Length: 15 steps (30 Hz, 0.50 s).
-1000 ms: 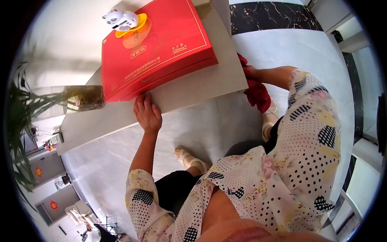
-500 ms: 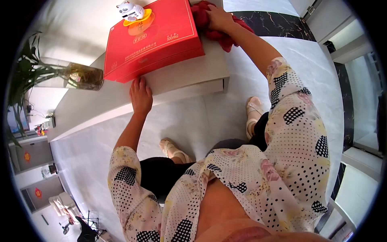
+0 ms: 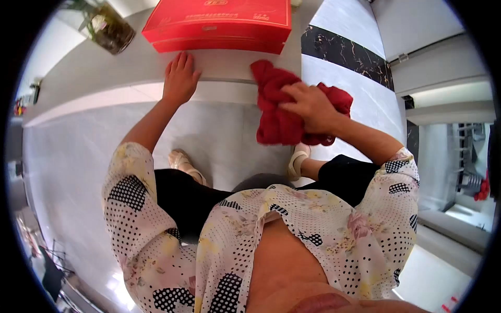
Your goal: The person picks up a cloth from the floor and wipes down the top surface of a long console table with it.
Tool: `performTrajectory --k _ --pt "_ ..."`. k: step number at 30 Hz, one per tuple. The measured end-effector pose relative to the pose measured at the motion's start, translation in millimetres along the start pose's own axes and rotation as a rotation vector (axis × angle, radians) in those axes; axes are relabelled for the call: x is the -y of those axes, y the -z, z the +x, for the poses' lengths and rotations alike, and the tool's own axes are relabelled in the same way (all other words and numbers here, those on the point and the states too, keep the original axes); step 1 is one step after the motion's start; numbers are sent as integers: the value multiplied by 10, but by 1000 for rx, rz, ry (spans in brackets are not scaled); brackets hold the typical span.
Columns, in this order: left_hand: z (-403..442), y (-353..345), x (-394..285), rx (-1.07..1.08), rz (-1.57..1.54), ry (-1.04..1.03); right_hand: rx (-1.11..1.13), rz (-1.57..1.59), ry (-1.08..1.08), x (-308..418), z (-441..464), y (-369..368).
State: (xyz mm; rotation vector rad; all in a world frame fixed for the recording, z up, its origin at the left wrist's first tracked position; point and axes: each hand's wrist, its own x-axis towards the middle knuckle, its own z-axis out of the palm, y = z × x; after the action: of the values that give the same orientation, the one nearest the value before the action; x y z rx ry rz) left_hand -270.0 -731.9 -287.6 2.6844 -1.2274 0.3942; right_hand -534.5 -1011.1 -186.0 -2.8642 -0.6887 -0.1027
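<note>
A dark red cloth (image 3: pixel 276 120) hangs bunched under my right hand (image 3: pixel 314 107), in front of the right end of the cabinet top (image 3: pixel 222 65). The fingers of that hand are curled into the fabric. My left hand (image 3: pixel 180 81) rests on the cabinet's front edge, fingers stretched out and a little spread, holding nothing. Its fingertips lie close to the lower front side of a red gift box (image 3: pixel 216 34) with gold print. Whether they touch the box I cannot tell. The far part of the box is cut off by the top of the view.
A glass vase (image 3: pixel 112 34) with plant stems stands left of the box. Below the cabinet is a pale tiled floor (image 3: pixel 99 135), with a black marble strip (image 3: pixel 347 55) crossing it at the right. A doorway with shelves lies further right.
My right hand has drawn the red cloth off the cabinet's right end, toward my body. My left hand stays by the box's front. The view has shifted, and the white cat-like figure is out of sight.
</note>
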Motion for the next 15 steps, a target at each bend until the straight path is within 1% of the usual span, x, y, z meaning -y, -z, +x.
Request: performTrajectory --k 2,3,6,7,10,13,15 --pt "21 34 -40 15 -4 -6 48 -29 114 153 105 -158" --pt "28 77 -60 64 -12 8 66 -42 166 195 150 -252" --pt "-40 82 -50 81 -29 -8 -31 -160 143 -18 343 -532" --pt "-59 84 -63 86 -13 -23 37 -236 156 -113 363 -622" --pt "-126 162 -95 96 7 -58 135 -362 227 -200 240 -1002" --pt "-137 250 -155 99 -23 -65 225 -395 302 -388 112 -1446" --pt "-95 245 -179 106 -33 -70 355 -400 325 -489 51 -1718"
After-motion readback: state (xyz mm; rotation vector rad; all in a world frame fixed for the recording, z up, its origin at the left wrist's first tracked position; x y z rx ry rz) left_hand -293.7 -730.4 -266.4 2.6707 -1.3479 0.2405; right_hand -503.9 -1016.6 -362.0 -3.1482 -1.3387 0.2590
